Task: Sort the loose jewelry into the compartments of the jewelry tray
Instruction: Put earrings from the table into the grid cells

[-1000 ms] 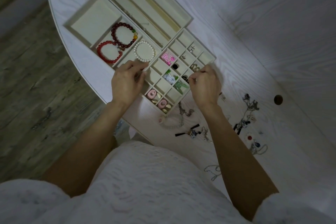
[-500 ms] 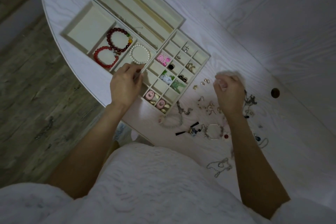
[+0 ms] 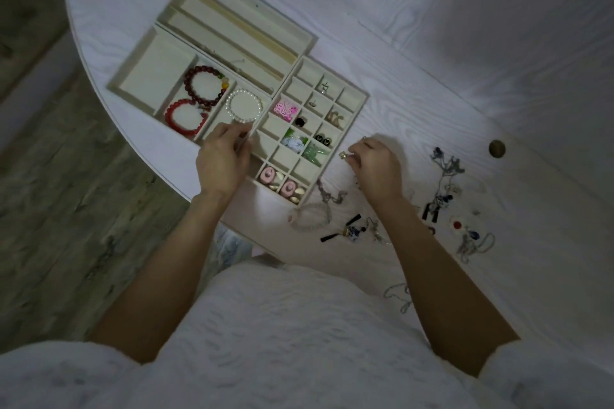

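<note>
The right hand (image 3: 373, 164) pinches a small gold piece (image 3: 343, 155) just right of the tray (image 3: 360, 103), the left hand (image 3: 224, 156) grips its near rim, and the piece may slip into a wrong compartment.

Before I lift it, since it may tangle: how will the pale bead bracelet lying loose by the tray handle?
The pale bracelet probably droops, being strung beads. It looks light. It may snag the chain touching it.
</note>
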A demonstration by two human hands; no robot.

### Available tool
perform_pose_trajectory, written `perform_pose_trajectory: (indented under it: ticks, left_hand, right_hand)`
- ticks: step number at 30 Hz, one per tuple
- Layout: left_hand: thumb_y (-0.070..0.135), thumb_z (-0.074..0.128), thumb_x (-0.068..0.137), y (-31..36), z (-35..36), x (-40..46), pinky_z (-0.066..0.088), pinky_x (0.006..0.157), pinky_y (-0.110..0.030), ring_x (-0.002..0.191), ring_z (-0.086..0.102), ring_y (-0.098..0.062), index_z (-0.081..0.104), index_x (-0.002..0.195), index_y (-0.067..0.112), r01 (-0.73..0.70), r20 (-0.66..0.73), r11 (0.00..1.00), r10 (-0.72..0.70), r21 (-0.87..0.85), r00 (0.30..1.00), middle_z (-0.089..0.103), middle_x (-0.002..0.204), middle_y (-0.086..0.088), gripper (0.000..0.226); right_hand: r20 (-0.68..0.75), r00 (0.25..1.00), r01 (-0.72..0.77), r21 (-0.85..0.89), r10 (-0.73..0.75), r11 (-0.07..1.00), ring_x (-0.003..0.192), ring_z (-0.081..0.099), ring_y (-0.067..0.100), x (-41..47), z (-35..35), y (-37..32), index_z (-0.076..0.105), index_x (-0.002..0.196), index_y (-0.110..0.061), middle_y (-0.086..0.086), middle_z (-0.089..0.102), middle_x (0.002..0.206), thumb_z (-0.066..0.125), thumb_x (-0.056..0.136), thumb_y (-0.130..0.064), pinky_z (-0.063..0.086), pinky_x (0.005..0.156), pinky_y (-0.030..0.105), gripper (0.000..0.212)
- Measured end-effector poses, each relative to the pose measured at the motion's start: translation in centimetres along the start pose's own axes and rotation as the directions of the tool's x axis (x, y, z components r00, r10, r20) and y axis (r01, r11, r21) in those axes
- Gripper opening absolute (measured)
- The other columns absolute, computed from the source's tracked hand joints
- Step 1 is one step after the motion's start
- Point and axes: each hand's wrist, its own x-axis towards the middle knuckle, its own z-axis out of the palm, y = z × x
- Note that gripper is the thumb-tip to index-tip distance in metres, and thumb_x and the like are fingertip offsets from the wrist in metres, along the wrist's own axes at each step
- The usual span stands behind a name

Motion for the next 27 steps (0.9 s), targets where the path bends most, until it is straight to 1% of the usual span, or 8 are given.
perform_pose_trajectory:
  ticks: [6, 9, 12, 15, 18, 20, 23, 27]
  left_hand:
    - [0.014, 0.06, 0.089, -0.1, 0.2, -0.1, 0.04, 0.069, -0.028, 0.091, 0.061, -0.027, 0.065, 0.116, 0.015, 0.013, -0.002, 1.0, -0.013, -0.011, 1.0, 0.062, 0.112, -0.006, 0.027]
    - [0.016, 0.06, 0.09, -0.2, 0.2, -0.1, 0.039, 0.068, -0.027, 0.091, 0.061, -0.026, 0.066, 0.116, 0.016, 0.011, -0.003, 1.0, -0.011, -0.013, 1.0, 0.062, 0.111, -0.006, 0.027]
    - [0.018, 0.06, 0.091, -0.2, 0.1, -0.1, 0.039, 0.068, -0.026, 0.091, 0.061, -0.025, 0.065, 0.117, 0.016, 0.013, 0.0, 1.0, -0.013, -0.011, 1.0, 0.062, 0.111, -0.005, 0.026]
    - [0.018, 0.06, 0.091, -0.2, 0.1, 0.0, 0.04, 0.068, -0.026, 0.091, 0.061, -0.024, 0.065, 0.117, 0.016, 0.01, 0.003, 1.0, -0.01, -0.009, 1.0, 0.062, 0.112, -0.005, 0.026]
    - [0.017, 0.06, 0.091, -0.2, 0.0, -0.1, 0.041, 0.068, -0.026, 0.09, 0.062, -0.023, 0.066, 0.116, 0.016, 0.004, -0.001, 1.0, -0.004, -0.02, 1.0, 0.063, 0.111, -0.005, 0.025]
    - [0.017, 0.06, 0.091, -0.2, -0.1, -0.1, 0.041, 0.068, -0.025, 0.089, 0.061, -0.022, 0.065, 0.116, 0.016, -0.001, 0.001, 1.0, 0.001, -0.023, 1.0, 0.063, 0.11, -0.005, 0.026]
    - [0.016, 0.06, 0.091, 0.0, -0.1, -0.1, 0.04, 0.068, -0.025, 0.089, 0.06, -0.02, 0.065, 0.117, 0.016, 0.003, -0.003, 1.0, -0.003, -0.031, 1.0, 0.062, 0.111, -0.005, 0.026]
    - [0.016, 0.06, 0.091, 0.0, -0.2, -0.2, 0.04, 0.066, -0.025, 0.089, 0.061, -0.022, 0.066, 0.116, 0.016, -0.004, -0.015, 1.0, 0.003, -0.028, 1.0, 0.063, 0.11, -0.005, 0.026]
  right_hand:
    - [0.04, 0.999, 0.021, 0.047, -0.023, 0.999, 0.096, 0.06, 0.025, 0.5, -0.7, -0.5, 0.065, 0.112, -0.004, 0.013, 0.063, 0.111, 0.064, 0.086, -0.01, 0.052, 0.078, 0.033, 0.027]
    - [0.056, 0.997, 0.048, 0.072, -0.052, 0.996, 0.094, 0.059, 0.028, 0.4, -0.2, -1.0, 0.067, 0.105, -0.004, 0.015, 0.064, 0.105, 0.068, 0.081, -0.008, 0.052, 0.076, 0.036, 0.024]
    - [0.015, 0.999, 0.029, 0.088, -0.031, 0.996, 0.089, 0.059, 0.029, 0.4, 0.2, -1.3, 0.07, 0.09, -0.003, 0.015, 0.067, 0.093, 0.067, 0.081, -0.004, 0.053, 0.073, 0.038, 0.01]
    - [0.001, 1.0, 0.021, 0.028, -0.021, 0.999, 0.088, 0.06, 0.028, 0.5, 0.3, -1.7, 0.07, 0.089, -0.003, 0.014, 0.067, 0.091, 0.062, 0.083, -0.004, 0.052, 0.069, 0.034, 0.01]
    - [-0.024, 1.0, -0.006, -0.023, 0.006, 1.0, 0.074, 0.061, 0.028, 0.4, 0.1, -1.7, 0.068, 0.088, -0.001, 0.016, 0.065, 0.086, 0.059, 0.082, -0.004, 0.047, 0.057, 0.03, 0.011]
    - [-0.006, 0.998, -0.056, 0.028, 0.056, 0.998, 0.073, 0.06, 0.025, 0.2, 0.0, -1.3, 0.067, 0.088, -0.002, 0.013, 0.065, 0.087, 0.057, 0.085, -0.006, 0.047, 0.058, 0.03, 0.011]
    - [0.023, 0.99, -0.141, 0.217, 0.14, 0.966, 0.076, 0.057, 0.018, -0.1, -0.2, -0.6, 0.065, 0.086, -0.006, 0.008, 0.063, 0.086, 0.062, 0.085, -0.005, 0.049, 0.067, 0.03, 0.003]
    - [0.066, 0.979, -0.204, 0.233, 0.193, 0.951, 0.073, 0.054, 0.012, -0.8, -0.7, 0.0, 0.064, 0.088, -0.007, 0.002, 0.062, 0.083, 0.06, 0.086, -0.004, 0.042, 0.065, 0.02, 0.005]
